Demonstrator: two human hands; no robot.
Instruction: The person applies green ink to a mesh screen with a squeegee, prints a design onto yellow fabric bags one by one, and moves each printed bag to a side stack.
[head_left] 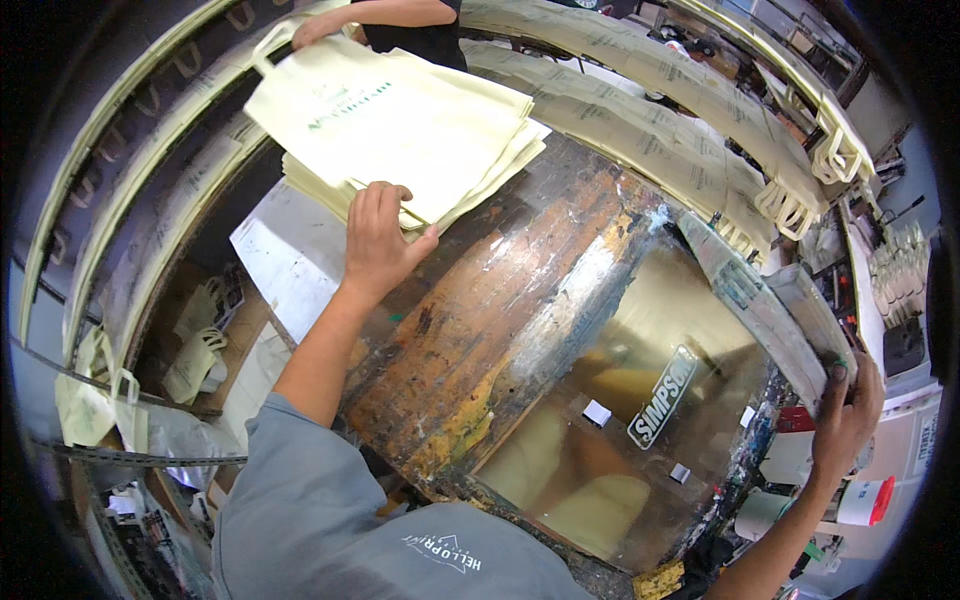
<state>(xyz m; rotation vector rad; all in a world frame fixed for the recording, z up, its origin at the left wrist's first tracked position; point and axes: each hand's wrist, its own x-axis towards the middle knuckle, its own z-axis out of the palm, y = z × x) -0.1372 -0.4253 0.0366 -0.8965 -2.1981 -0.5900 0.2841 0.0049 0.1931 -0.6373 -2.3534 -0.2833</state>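
Observation:
My left hand (380, 240) is at the near edge of a stack of pale yellow cloth bags (470, 190). Its fingers are bent over the edge and the thumb stands apart from them. Another person's hand (320, 27) holds the handle end of the top bag (390, 130), which has small green print. On the right, my right hand (850, 400) grips the end of a tilted, ink-stained screen-printing frame (750, 295), seen nearly edge-on. Below the frame lies a shiny brown printing board (540, 450) with a lettered sticker (662, 398) and small white tabs (597, 413).
A paint-stained wooden tabletop (480, 330) spans the middle. Curved-looking racks (640, 120) hung with pale bags run behind and along the left. White tubs (765, 515), one with a red lid (882, 500), stand at the lower right. More bags (195, 365) lie on a shelf at left.

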